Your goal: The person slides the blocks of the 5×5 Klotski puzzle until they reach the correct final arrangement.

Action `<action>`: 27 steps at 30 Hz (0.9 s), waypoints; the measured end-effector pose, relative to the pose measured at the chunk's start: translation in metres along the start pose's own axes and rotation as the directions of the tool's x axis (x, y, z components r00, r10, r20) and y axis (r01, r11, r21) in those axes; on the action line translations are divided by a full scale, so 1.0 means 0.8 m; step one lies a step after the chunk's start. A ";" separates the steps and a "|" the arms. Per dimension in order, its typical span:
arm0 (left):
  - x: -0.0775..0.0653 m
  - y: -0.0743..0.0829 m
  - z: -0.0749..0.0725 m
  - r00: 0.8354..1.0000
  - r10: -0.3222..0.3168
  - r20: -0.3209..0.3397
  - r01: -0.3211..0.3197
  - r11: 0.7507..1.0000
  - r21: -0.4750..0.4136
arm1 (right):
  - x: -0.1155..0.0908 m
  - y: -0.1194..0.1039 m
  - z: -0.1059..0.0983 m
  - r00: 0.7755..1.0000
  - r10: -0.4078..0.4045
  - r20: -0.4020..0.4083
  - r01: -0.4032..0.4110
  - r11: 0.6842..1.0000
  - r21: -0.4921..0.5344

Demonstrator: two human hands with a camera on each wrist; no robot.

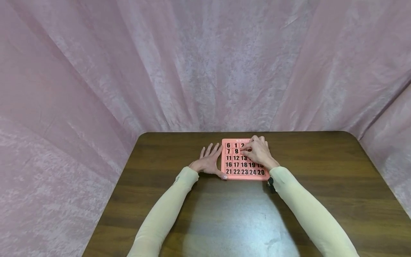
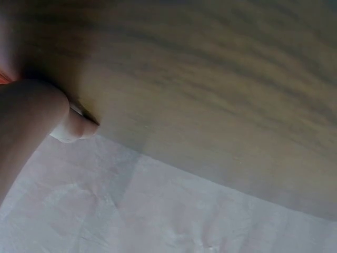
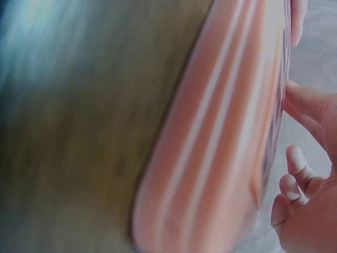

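Observation:
A pink number slide puzzle lies flat near the far edge of the table, its black numerals in rows. My left hand spreads along its left side, fingertips by the upper left edge and thumb at the lower left corner. Over the upper right part reaches my right hand, thumb and index fingertips touching the tiles near the 8 and hiding several others. In the right wrist view the puzzle's striped side shows, and the remaining fingers bend loosely beside it.
The brown wooden table has rounded far corners. Pink velvet curtains hang behind it and at both sides. A bright reflection lies on the near tabletop between the sleeves. Something black sits at the right wrist.

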State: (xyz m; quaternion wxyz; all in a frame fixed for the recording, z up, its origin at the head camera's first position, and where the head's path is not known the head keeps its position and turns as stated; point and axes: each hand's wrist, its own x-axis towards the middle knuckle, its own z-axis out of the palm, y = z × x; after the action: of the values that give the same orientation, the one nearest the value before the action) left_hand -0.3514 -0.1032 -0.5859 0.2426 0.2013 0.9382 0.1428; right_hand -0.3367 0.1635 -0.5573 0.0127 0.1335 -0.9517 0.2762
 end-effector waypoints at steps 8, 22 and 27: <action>0.004 0.001 0.003 1.000 0.013 -0.001 -0.013 1.000 0.005 | -0.014 0.013 -0.013 0.999 0.018 -0.033 -0.018 1.000 0.013; -0.002 -0.006 -0.003 1.000 0.015 -0.001 -0.015 0.999 -0.029 | -0.025 0.032 -0.024 0.998 0.066 -0.002 -0.066 0.997 0.049; 0.001 -0.004 0.000 1.000 0.021 -0.009 -0.021 0.999 -0.027 | -0.025 0.027 -0.019 0.999 0.048 0.011 -0.049 0.998 0.028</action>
State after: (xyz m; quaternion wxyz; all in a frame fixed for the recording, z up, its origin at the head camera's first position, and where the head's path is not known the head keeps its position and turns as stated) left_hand -0.3530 -0.1058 -0.5874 0.2397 0.2073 0.9351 0.1588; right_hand -0.3240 0.1938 -0.5572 -0.0011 0.1121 -0.9507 0.2893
